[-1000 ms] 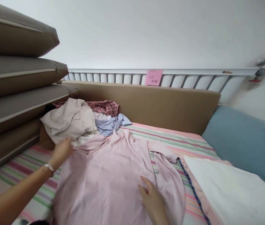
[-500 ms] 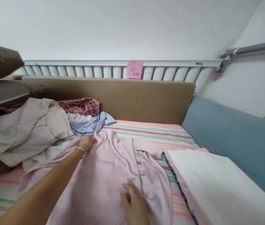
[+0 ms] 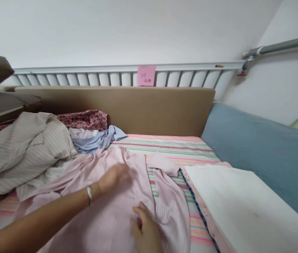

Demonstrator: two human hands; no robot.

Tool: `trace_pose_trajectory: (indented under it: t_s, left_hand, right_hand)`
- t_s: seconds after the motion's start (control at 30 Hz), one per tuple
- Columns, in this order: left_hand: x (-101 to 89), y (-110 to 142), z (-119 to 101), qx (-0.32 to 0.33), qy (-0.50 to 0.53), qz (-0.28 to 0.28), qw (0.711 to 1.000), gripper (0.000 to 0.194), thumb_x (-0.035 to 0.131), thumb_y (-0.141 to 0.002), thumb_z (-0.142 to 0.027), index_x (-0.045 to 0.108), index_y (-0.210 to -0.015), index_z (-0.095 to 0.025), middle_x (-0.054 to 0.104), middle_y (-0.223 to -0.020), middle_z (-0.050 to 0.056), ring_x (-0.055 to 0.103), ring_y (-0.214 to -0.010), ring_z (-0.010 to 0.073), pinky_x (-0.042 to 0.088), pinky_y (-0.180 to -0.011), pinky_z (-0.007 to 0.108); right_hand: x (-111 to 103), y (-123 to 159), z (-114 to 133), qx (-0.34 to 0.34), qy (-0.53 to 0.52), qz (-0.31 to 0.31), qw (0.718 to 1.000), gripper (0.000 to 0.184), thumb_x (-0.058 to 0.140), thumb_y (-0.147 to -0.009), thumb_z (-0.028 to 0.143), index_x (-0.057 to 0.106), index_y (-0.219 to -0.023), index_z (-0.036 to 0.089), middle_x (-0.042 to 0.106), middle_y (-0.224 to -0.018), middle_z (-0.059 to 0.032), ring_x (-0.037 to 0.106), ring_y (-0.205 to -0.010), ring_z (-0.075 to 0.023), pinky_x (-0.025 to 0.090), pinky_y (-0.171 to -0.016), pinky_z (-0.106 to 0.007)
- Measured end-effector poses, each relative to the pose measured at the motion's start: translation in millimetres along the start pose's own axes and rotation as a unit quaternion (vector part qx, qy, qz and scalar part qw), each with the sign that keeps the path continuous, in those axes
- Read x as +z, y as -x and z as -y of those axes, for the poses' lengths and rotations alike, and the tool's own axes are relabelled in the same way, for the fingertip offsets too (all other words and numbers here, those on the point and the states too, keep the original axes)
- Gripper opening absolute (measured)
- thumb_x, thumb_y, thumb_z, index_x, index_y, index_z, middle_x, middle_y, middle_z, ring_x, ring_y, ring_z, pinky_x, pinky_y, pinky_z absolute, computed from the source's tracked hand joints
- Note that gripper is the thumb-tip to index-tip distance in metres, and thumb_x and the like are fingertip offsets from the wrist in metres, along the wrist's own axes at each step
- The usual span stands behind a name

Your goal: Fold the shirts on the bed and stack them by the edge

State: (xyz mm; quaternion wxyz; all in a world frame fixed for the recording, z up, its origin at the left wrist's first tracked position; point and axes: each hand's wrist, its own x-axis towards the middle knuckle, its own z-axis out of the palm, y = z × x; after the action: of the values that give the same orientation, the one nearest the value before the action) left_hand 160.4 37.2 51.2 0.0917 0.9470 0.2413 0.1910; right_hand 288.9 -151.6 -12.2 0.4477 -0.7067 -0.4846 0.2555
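Clothes [image 3: 40,149] and a white sheet [image 3: 244,200] flank my shirt [image 3: 107,218]. My right fingers [image 3: 146,213] part, empty; my left fingers [image 3: 122,170] blur, so I can't tell.

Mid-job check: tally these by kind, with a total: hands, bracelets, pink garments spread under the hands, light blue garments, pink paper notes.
Hands: 2 (left hand, right hand)
Bracelet: 1
Spread pink garment: 1
Light blue garment: 1
Pink paper note: 1
Total: 6
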Motion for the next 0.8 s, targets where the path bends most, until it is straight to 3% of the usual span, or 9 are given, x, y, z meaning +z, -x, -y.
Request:
trace_pose_trajectory:
  t_s: [0.07,0.1,0.2,0.27,0.43,0.57,0.63,0.8]
  left_hand:
    - [21.2,-4,-28,0.082,0.029,0.058,0.995,0.035,0.048,-0.088,-0.036,0.057,-0.120,-0.024,0.061,-0.121,0.008,0.054,-0.112,0.0200,0.037,-0.100,0.035]
    - [27.9,-9,-35,0.063,0.020,0.070,0.995,0.034,0.049,-0.088,-0.035,0.057,-0.120,-0.025,0.060,-0.124,0.007,0.053,-0.115,0.0202,0.037,-0.101,0.035]
    - [31.4,-44,-27,-0.117,-0.054,0.048,0.991,0.030,0.047,-0.089,-0.029,0.060,-0.115,-0.021,0.058,-0.126,0.010,0.049,-0.120,0.0242,0.036,-0.100,0.042]
    - [27.1,-75,-14,-0.191,-0.088,0.025,0.977,0.031,0.043,-0.090,-0.026,0.059,-0.114,-0.017,0.058,-0.124,0.013,0.048,-0.121,0.0266,0.035,-0.101,0.044]
    - [33.0,-137,-7,-0.212,-0.090,0.037,0.972,0.040,0.046,-0.083,-0.014,0.055,-0.121,-0.019,0.058,-0.124,0.013,0.060,-0.104,0.0246,0.043,-0.091,0.039]
    - [49.3,-163,-9,-0.248,-0.067,0.064,0.964,0.022,0.057,-0.069,-0.011,0.068,-0.088,-0.010,0.069,-0.089,0.016,0.066,-0.080,0.0269,0.048,-0.073,0.036]
    - [54.7,-173,-8,-0.236,-0.040,0.050,0.970,0.013,0.056,-0.070,-0.013,0.067,-0.077,-0.011,0.069,-0.079,0.012,0.065,-0.078,0.0246,0.048,-0.072,0.032]
    - [70.1,-188,-10,-0.180,0.031,-0.017,0.983,0.019,0.048,-0.076,-0.012,0.066,-0.081,-0.016,0.070,-0.082,0.005,0.063,-0.082,0.0170,0.047,-0.078,0.027]
  right_hand:
    - [1,2,3,-0.013,0.013,-0.010,1.000,0.032,0.050,-0.073,0.012,0.068,-0.099,0.017,0.058,-0.126,-0.0114,0.054,-0.118,-0.0212,0.045,-0.096,-0.030]
    - [2,3,4,-0.015,0.017,-0.015,1.000,0.032,0.050,-0.072,0.011,0.068,-0.098,0.017,0.058,-0.126,-0.0115,0.054,-0.118,-0.0216,0.045,-0.096,-0.031]
    - [4,5,7,-0.010,0.024,-0.028,0.999,0.032,0.051,-0.072,0.009,0.067,-0.099,0.018,0.058,-0.126,-0.0116,0.052,-0.119,-0.0226,0.043,-0.099,-0.034]
    - [6,6,7,-0.010,0.026,-0.029,0.999,0.033,0.051,-0.072,0.008,0.067,-0.099,0.018,0.058,-0.127,-0.0116,0.051,-0.121,-0.0229,0.042,-0.100,-0.035]
    - [12,6,5,-0.004,0.027,-0.044,0.999,0.039,0.049,-0.071,0.002,0.066,-0.101,0.018,0.056,-0.129,-0.0114,0.051,-0.121,-0.0236,0.042,-0.101,-0.037]
    - [13,5,7,0.009,0.000,-0.043,0.999,0.042,0.048,-0.071,0.000,0.067,-0.103,0.020,0.057,-0.128,-0.0106,0.052,-0.120,-0.0244,0.043,-0.099,-0.038]
    - [14,5,8,0.014,-0.018,-0.045,0.999,0.041,0.049,-0.071,0.000,0.067,-0.103,0.020,0.058,-0.127,-0.0101,0.052,-0.119,-0.0255,0.044,-0.099,-0.041]
    - [19,5,7,0.021,-0.063,-0.090,0.994,0.039,0.052,-0.071,0.002,0.067,-0.102,0.021,0.059,-0.125,-0.0105,0.053,-0.118,-0.0269,0.044,-0.098,-0.043]
